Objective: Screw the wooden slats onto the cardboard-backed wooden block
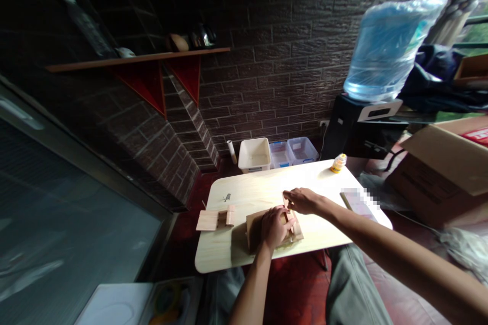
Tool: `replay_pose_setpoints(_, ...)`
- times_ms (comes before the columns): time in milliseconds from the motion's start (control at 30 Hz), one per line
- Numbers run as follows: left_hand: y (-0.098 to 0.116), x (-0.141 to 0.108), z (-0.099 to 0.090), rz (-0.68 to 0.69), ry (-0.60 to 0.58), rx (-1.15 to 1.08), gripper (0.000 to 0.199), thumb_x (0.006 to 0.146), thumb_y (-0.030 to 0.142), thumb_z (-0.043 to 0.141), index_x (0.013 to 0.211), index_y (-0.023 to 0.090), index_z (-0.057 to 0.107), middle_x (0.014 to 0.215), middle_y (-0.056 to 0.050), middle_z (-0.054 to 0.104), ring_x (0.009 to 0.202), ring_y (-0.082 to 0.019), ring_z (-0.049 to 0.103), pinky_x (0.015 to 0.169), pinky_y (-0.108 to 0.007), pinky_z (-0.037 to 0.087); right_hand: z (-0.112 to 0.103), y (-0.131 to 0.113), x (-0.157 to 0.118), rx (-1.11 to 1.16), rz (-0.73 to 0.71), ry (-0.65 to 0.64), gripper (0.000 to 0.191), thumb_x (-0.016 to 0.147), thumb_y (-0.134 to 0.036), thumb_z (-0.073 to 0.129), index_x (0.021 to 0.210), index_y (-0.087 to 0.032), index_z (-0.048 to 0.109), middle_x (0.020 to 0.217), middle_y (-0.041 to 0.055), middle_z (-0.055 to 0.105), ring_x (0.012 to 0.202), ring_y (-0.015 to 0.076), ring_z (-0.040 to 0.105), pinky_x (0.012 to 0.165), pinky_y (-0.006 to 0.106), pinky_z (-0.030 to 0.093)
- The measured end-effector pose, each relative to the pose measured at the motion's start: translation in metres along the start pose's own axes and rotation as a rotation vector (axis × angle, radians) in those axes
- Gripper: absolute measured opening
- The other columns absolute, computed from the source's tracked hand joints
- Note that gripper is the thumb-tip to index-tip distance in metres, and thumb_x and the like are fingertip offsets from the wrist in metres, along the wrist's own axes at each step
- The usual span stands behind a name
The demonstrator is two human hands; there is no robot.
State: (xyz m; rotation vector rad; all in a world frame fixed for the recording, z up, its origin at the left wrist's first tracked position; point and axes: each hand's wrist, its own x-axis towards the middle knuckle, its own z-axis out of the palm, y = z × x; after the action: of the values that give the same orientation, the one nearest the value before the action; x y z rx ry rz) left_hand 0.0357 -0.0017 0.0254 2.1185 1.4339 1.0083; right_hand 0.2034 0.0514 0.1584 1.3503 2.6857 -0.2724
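On the table's near side lies a brown box, its left side in shade. My left hand rests over it, fingers curled round a narrow wooden piece on its right part. Just beyond, my right hand is closed, with fingertips pinched near the far end of that wooden strip. Whatever sits between those fingertips is too small and hidden to name. To the left, a flat wooden board with small blocks joined to it reaches the table's left edge. Small dark metal pieces lie behind it.
The pale table has rounded corners. A small yellow-capped jar stands at its back right, and a flat, partly blurred item lies at the right. Bins line the wall; a water dispenser and cardboard box stand right.
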Motion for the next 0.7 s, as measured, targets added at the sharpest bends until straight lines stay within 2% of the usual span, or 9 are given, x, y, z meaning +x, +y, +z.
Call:
replay_pose_setpoints(200, -0.0028, 0.0010, 0.0035, -0.024, 0.006, 0.026, 0.028, 0.078, 0.033, 0.075, 0.103, 0.024, 0.066, 0.112, -0.004, 0.071, 0.105, -0.025, 0.065, 0.097, -0.043, 0.051, 0.0012, 0.0020, 0.0001, 0.049, -0.057, -0.020, 0.021, 0.098, -0.022, 0.049, 0.114, -0.017, 0.061, 0.100, 0.0121, 0.074, 0.088, 0.0220, 0.070, 0.068, 0.026, 0.046)
replay_pose_setpoints(367, -0.0043, 0.0018, 0.0048, -0.016, 0.011, 0.021, 0.027, 0.078, 0.032, 0.075, 0.103, 0.025, 0.067, 0.113, -0.005, 0.071, 0.106, -0.025, 0.065, 0.098, -0.043, 0.050, 0.0051, 0.0006, 0.0029, -0.012, 0.062, -0.040, 0.028, 0.097, -0.034, 0.054, 0.115, -0.014, 0.059, 0.101, 0.0177, 0.073, 0.089, 0.0269, 0.071, 0.068, 0.029, 0.047)
replay_pose_setpoints(467, -0.0038, 0.0015, 0.0041, -0.018, 0.013, 0.005, 0.025, 0.078, 0.030, 0.076, 0.101, 0.026, 0.067, 0.112, -0.004, 0.071, 0.106, -0.025, 0.065, 0.097, -0.043, 0.051, 0.0042, 0.0000, 0.0026, -0.017, 0.084, -0.035, 0.031, 0.097, -0.037, 0.055, 0.116, -0.013, 0.059, 0.103, 0.0188, 0.072, 0.090, 0.0284, 0.071, 0.068, 0.030, 0.048)
replay_pose_setpoints(567, -0.0025, 0.0006, 0.0023, -0.007, 0.011, -0.013, 0.024, 0.080, 0.032, 0.074, 0.102, 0.025, 0.067, 0.113, -0.004, 0.070, 0.106, -0.025, 0.065, 0.097, -0.043, 0.051, 0.0019, 0.0010, 0.0010, -0.012, 0.039, -0.022, 0.032, 0.094, -0.035, 0.059, 0.119, -0.016, 0.058, 0.105, 0.0154, 0.072, 0.092, 0.0278, 0.071, 0.069, 0.029, 0.048)
replay_pose_setpoints(700, -0.0023, -0.0002, 0.0006, -0.003, 0.009, -0.021, 0.025, 0.081, 0.033, 0.074, 0.104, 0.024, 0.067, 0.114, -0.005, 0.070, 0.108, -0.026, 0.064, 0.098, -0.043, 0.050, 0.0012, 0.0042, 0.0009, 0.027, -0.060, 0.007, 0.019, 0.095, -0.024, 0.054, 0.112, -0.019, 0.061, 0.103, 0.0106, 0.074, 0.090, 0.0236, 0.071, 0.067, 0.026, 0.046)
